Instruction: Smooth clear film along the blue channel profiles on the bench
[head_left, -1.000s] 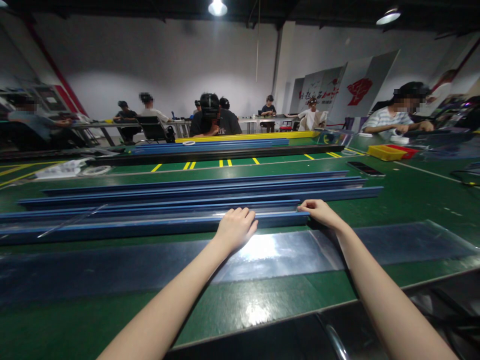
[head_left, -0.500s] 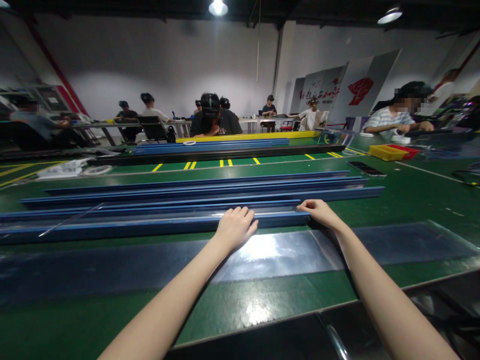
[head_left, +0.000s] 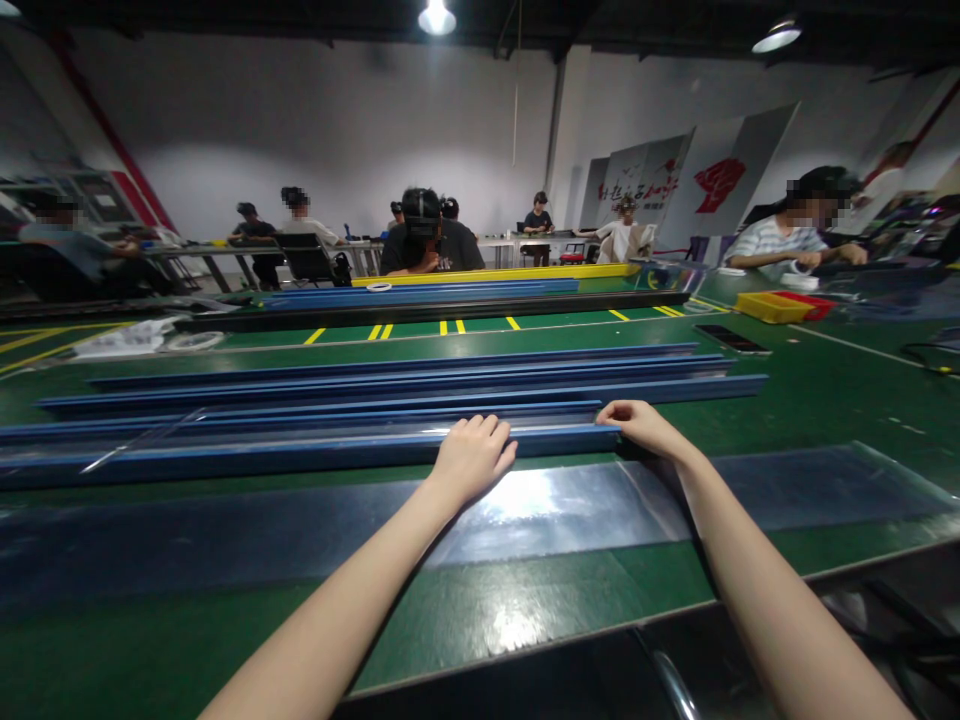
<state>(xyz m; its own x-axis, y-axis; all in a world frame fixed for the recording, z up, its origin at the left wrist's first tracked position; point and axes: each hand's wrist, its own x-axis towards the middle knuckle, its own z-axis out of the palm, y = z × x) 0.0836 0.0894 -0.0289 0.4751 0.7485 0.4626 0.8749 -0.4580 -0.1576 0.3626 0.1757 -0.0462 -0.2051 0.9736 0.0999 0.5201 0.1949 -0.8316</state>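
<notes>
A long blue rail point(head_left: 300, 452) lies across the green table point(head_left: 525, 600), nearest of several like it. My left hand point(head_left: 471, 455) rests on top of it with fingers curled over its edge. My right hand point(head_left: 641, 425) grips the rail's right end, fingers closed on the tip. A clear glossy plastic strip point(head_left: 570, 500) lies flat on the table just in front of the rail, under my forearms.
More blue rails point(head_left: 420, 385) lie side by side behind the near one. A black rail point(head_left: 450, 308) and a yellow one point(head_left: 510, 271) lie farther back. A yellow tray point(head_left: 766, 305) and a phone point(head_left: 731, 338) sit at right. Several people sit at tables beyond.
</notes>
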